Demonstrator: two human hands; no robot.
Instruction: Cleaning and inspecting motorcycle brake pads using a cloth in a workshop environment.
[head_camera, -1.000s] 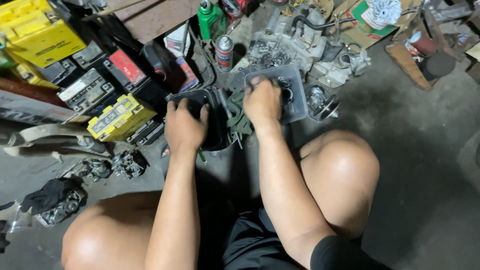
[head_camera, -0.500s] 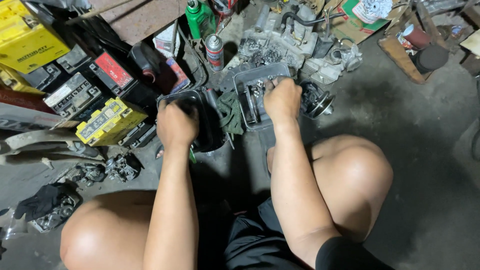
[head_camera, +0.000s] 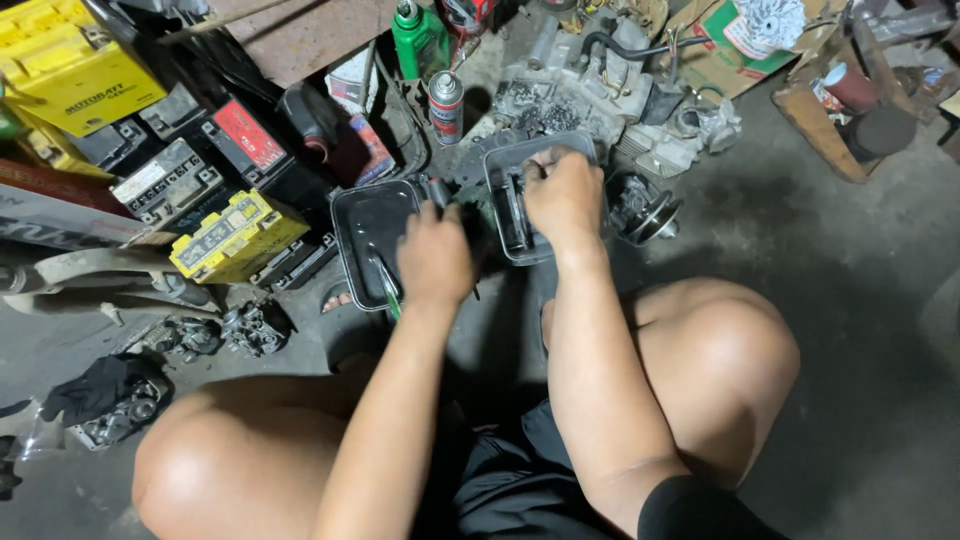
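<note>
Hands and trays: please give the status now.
Left hand over the dark tray, grip unclear. Right hand reaching into the grey tray. Spray can behind, apart.

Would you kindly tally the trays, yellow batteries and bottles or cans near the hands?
Plastic trays: 2, black tray and grey tray
Yellow batteries: 2, and
Green bottle: 1
Spray can: 1
Total: 6

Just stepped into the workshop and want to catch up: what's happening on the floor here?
A person squats over two shallow trays on the concrete floor. The left hand rests at the edge of the dark tray, beside a green-handled tool. The right hand reaches into the grey tray holding metal parts. Batteries and engine parts lie around.
</note>
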